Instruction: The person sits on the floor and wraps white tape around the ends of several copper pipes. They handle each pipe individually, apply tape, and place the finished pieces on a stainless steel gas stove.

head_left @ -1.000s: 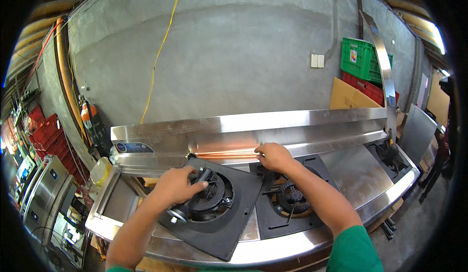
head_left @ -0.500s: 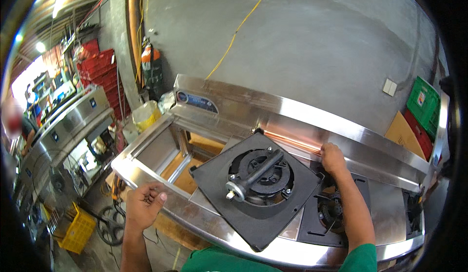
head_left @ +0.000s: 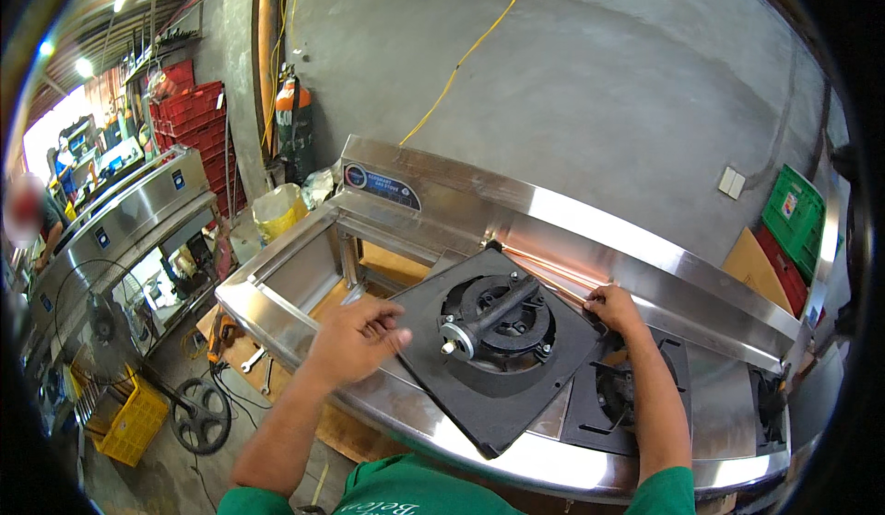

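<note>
A square black metal burner plate [head_left: 475, 404] lies turned at an angle on top of a stainless steel stove counter. Fixed to its middle is a round cast-iron burner [head_left: 509, 331] with a thick black pipe across it. Behind the plate, thin copper tubes [head_left: 542, 271] run along the counter's back ledge. My right hand [head_left: 616, 310] pinches the right end of these tubes. Over the plate's left corner hovers my left hand [head_left: 358, 338], empty, fingers loosely bent and thumb apart.
Open frame bays [head_left: 309, 271] lie left of the plate; a second burner [head_left: 619, 390] sits to its right. A standing fan [head_left: 103, 331], a yellow crate [head_left: 134, 423], wrenches [head_left: 252, 358] and a gas cylinder [head_left: 295, 128] are at left. Another person [head_left: 46, 224] stands far left.
My left hand has moved right and upward, from the counter's front edge to the plate's left corner. My right hand, still at the tubes, has shifted slightly left. The view has tilted a little.
</note>
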A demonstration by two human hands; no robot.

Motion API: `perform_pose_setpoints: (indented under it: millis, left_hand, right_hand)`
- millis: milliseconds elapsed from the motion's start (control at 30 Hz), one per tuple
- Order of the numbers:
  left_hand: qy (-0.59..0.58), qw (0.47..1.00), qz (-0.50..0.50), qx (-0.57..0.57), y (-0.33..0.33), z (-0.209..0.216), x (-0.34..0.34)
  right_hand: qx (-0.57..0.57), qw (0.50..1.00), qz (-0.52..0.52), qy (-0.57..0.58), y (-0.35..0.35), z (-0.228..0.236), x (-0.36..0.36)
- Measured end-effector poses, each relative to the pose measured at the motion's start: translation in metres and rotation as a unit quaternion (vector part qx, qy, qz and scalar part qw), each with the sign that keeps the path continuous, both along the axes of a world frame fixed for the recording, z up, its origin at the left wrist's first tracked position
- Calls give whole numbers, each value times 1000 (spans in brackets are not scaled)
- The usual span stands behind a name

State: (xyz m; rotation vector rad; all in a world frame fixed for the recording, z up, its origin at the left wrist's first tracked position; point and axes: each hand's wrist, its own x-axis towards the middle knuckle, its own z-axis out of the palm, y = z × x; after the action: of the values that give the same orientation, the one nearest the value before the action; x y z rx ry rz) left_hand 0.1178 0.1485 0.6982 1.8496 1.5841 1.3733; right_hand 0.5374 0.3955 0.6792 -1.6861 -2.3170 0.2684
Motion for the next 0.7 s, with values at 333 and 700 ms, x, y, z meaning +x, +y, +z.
perform_pose_setpoints:
  millis: [333, 700]
  left_hand:
    - [72, 994, -76, -41, 10, 8, 62]
    - [-15, 998, -52, 10, -13, -9, 73]
  right_hand:
    - [106, 994, 11, -28, 5, -13, 10]
    - [73, 979, -36, 186, 8, 1, 40]
